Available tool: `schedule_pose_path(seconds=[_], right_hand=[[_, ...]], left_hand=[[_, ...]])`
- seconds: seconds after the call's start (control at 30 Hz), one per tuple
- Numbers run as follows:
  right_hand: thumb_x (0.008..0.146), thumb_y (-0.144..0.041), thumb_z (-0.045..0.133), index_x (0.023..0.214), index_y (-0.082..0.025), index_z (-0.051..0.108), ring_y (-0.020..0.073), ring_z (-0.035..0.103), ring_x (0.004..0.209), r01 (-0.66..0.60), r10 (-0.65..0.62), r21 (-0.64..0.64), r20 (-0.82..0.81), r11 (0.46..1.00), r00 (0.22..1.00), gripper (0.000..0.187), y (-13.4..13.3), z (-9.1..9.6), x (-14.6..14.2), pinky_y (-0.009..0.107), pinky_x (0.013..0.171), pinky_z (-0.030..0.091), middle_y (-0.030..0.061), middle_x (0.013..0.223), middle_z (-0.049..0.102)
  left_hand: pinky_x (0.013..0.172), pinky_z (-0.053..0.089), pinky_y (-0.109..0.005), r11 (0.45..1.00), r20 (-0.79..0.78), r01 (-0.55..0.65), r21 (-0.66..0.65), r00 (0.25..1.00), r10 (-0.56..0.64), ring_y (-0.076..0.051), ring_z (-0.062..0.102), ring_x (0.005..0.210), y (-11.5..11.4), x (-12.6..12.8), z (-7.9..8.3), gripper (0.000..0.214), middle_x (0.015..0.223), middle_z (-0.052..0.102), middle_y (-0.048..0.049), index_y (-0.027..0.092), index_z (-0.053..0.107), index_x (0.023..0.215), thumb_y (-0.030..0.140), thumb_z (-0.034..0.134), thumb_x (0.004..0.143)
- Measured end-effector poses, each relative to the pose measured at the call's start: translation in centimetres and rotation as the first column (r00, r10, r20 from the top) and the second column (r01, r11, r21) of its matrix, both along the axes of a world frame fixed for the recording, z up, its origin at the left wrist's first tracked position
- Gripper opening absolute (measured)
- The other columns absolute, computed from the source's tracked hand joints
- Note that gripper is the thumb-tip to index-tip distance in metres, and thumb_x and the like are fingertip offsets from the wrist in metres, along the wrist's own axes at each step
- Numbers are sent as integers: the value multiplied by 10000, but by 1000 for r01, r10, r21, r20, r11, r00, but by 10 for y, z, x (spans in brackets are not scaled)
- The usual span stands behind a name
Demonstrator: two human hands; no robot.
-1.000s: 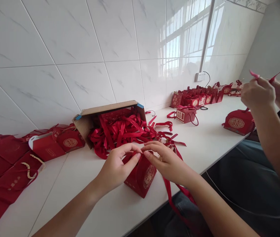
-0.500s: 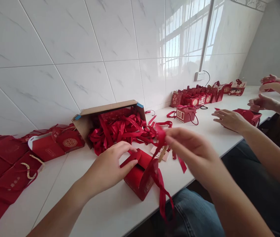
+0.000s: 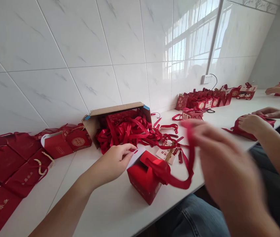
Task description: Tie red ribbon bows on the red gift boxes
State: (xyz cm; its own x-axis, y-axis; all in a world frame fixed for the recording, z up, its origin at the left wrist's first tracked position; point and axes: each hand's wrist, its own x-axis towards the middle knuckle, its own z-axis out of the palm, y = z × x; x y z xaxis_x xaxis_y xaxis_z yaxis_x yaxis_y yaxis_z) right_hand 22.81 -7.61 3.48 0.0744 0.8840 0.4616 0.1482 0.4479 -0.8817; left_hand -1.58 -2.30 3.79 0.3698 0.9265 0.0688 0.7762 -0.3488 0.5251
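Observation:
A small red gift box [image 3: 143, 179] stands on the white table in front of me. My left hand [image 3: 116, 162] pinches the box's left flap, folded outward so its white inside shows. A red ribbon [image 3: 179, 182] comes off the top of the box and loops up to the right. My right hand [image 3: 221, 161], smeared by motion, grips the ribbon's far end between thumb and fingers. Behind the box, a tipped cardboard box [image 3: 116, 108] spills tangled red ribbons [image 3: 127, 130].
Finished-looking red boxes [image 3: 14, 161] line the left side by the wall, and more boxes [image 3: 204, 100] stand at the back right. Printed cards [image 3: 166, 153] lie among loose ribbons. A co-worker's hands [image 3: 251, 125] handle a red box on the right. The table's front edge runs along my knees.
My right hand has pulled the ribbon right and toward me, so it now arches away from the box. My left hand has drawn the flap outward. The co-worker's hands have closed in on their box.

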Motion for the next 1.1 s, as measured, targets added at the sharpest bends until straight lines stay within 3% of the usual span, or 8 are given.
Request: schedule_pose_path(seconds=[0.03, 0.13, 0.3, 0.47, 0.6, 0.77, 0.93, 1.1], right_hand=[[854, -375, 488, 715, -230, 574, 292, 475, 1200, 22, -24, -30, -47, 999, 999, 218, 7, -5, -16, 423, 949, 411, 47, 1235, 536], [811, -344, 534, 674, -220, 586, 294, 439, 1230, -34, 54, -222, 84, 974, 995, 192, 27, -24, -51, 456, 1008, 351, 51, 1249, 533], [798, -278, 529, 646, -209, 579, 295, 416, 1253, -45, 139, -396, 213, 917, 967, 174, 42, -42, -60, 465, 1064, 270, 53, 1269, 531], [824, -297, 514, 703, -217, 587, 283, 401, 1256, -65, 155, -338, 246, 939, 957, 163, 38, -43, -60, 466, 1068, 255, 60, 1248, 532], [852, -292, 495, 734, -231, 582, 261, 380, 1261, -151, 229, -263, 295, 953, 928, 159, 33, -44, -60, 490, 1062, 241, 43, 1237, 539], [854, -268, 500, 708, -227, 591, 265, 378, 1246, -193, 278, -259, 344, 946, 897, 177, 31, -44, -56, 505, 1055, 241, 42, 1255, 522], [855, -255, 494, 701, -219, 569, 263, 371, 1256, -205, 286, -260, 330, 944, 900, 175, 34, -45, -57, 475, 1048, 259, 48, 1225, 537], [855, -246, 479, 712, -208, 559, 255, 429, 1194, -130, 211, -272, 297, 954, 931, 168, 38, -47, -60, 444, 1006, 302, 47, 1186, 564]], left_hand=[[644, 501, -260, 1000, 10, 8, 4, 1000, -8, -232, 660, 882, 0, -1, 0, 334, 1053, 700, -38, 251, 640, 1087, 424, 417, 908], [710, 505, -288, 999, 50, 36, 14, 998, -36, -238, 656, 897, 1, 0, -2, 341, 1039, 701, -50, 239, 642, 1095, 410, 409, 914], [688, 492, -259, 999, 73, 35, -40, 997, -32, -210, 657, 858, -2, 5, -3, 328, 1016, 705, -29, 241, 636, 1102, 394, 412, 916], [711, 496, -259, 997, 96, 47, -56, 995, -42, -209, 661, 860, -4, 7, -3, 354, 998, 713, -22, 259, 595, 1199, 369, 409, 918], [756, 499, -275, 997, 99, 57, -43, 994, -53, -213, 653, 887, -4, 6, -4, 361, 988, 706, -20, 267, 587, 1219, 351, 417, 911], [618, 498, -250, 999, 96, 45, -29, 995, -42, -197, 662, 724, -5, 6, -4, 369, 834, 721, -9, 249, 607, 1195, 355, 422, 894], [694, 501, -251, 997, 94, 65, -31, 994, -62, -206, 655, 858, -5, 7, -3, 362, 1005, 710, -18, 259, 603, 1207, 345, 418, 908], [823, 474, -259, 994, 89, 90, -56, 992, -85, -200, 614, 997, -5, 7, -2, 348, 1144, 662, -8, 295, 586, 1225, 360, 402, 938]])
